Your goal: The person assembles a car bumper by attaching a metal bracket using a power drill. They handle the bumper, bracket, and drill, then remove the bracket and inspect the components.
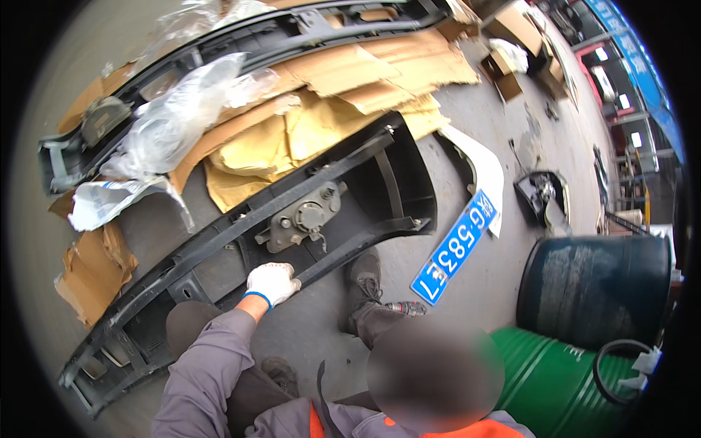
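Observation:
A large black vehicle bumper [237, 226] lies diagonally on the floor before me, its hollow ribbed inside facing up. Into its middle is set a grey round-backed lamp unit [303, 219]. My left hand [274, 285], in a white glove with a blue cuff, is closed over the bumper's near edge, below the lamp unit. Its fingertips are partly hidden. My right hand does not show; a blurred patch covers the lower middle of the view. By my dark shoe [365, 276] lies a small red and black power tool [406, 308].
Another black bumper [285, 29] lies beyond, on cardboard [365, 69] and clear plastic wrap [171, 124]. To the right are a blue licence plate [453, 248], a white curved panel [482, 164], a loose headlamp [542, 197], a dark drum [595, 285] and a green drum [555, 379].

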The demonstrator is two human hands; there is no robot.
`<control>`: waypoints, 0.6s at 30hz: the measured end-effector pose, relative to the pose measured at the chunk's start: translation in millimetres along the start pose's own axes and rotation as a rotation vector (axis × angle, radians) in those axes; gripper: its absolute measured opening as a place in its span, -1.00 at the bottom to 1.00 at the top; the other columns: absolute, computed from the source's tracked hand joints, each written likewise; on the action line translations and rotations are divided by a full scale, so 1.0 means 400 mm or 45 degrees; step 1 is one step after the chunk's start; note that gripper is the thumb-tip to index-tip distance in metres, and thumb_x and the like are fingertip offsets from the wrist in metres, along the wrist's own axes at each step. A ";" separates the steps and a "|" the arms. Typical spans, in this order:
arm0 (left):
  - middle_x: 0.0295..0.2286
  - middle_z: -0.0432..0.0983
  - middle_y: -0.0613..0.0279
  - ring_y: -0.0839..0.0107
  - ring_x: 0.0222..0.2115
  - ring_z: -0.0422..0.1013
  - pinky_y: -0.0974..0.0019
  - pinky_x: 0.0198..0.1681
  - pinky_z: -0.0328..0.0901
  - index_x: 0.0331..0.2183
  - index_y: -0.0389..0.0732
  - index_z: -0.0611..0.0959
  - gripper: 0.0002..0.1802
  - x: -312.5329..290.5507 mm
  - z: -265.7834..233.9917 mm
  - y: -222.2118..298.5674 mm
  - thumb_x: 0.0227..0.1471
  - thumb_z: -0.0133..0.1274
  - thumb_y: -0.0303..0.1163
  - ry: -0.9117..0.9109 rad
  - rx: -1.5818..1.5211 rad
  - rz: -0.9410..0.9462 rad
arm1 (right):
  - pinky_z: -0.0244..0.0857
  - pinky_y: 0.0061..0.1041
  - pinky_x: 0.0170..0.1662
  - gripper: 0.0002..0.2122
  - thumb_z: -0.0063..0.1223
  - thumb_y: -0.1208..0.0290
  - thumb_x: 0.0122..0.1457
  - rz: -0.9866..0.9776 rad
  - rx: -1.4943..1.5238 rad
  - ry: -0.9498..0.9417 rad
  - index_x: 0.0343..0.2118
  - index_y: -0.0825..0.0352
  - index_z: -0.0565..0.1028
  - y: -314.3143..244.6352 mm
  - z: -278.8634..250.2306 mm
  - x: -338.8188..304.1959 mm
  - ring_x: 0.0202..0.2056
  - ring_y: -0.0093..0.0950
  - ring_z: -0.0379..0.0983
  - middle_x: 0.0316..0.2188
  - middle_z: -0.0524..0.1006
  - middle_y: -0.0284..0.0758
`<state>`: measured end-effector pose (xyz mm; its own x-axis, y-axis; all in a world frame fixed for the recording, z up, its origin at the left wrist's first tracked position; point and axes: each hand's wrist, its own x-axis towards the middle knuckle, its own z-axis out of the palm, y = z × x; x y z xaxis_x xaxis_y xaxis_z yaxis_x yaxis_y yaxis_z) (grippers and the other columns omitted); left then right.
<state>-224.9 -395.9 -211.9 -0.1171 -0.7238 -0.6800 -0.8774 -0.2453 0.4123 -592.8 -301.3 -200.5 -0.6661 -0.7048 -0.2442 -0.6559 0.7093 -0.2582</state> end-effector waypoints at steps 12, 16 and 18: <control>-0.26 0.67 -0.02 0.01 -0.14 0.56 0.00 -0.07 0.41 -0.31 -0.18 0.73 -0.54 0.052 0.019 0.003 0.00 0.17 0.05 -0.070 0.000 0.128 | 0.48 -0.25 -0.08 -0.62 0.13 0.36 0.17 0.213 0.025 -0.044 0.05 0.34 0.49 0.043 0.035 -0.022 -0.20 -0.28 0.62 -0.24 0.65 -0.18; -0.31 0.64 -0.05 -0.02 -0.17 0.56 -0.02 -0.09 0.39 -0.35 -0.21 0.69 -0.51 0.043 0.034 0.001 0.04 0.13 0.08 -0.007 0.012 0.161 | 0.48 -0.24 -0.07 -0.58 0.16 0.37 0.13 0.220 0.015 -0.017 0.07 0.33 0.47 0.044 0.008 -0.016 -0.19 -0.27 0.62 -0.22 0.64 -0.18; -0.29 0.65 -0.04 -0.02 -0.17 0.56 -0.01 -0.10 0.39 -0.31 -0.20 0.70 -0.53 0.045 0.042 0.004 0.06 0.13 0.06 -0.025 -0.017 0.147 | 0.48 -0.23 -0.06 -0.56 0.18 0.38 0.11 0.233 -0.005 -0.003 0.08 0.32 0.46 0.042 -0.001 -0.014 -0.18 -0.26 0.61 -0.21 0.64 -0.18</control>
<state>-236.0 -398.4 -233.5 -0.2262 -0.7347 -0.6395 -0.8513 -0.1700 0.4964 -600.1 -285.2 -203.2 -0.7735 -0.5641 -0.2888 -0.5254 0.8256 -0.2056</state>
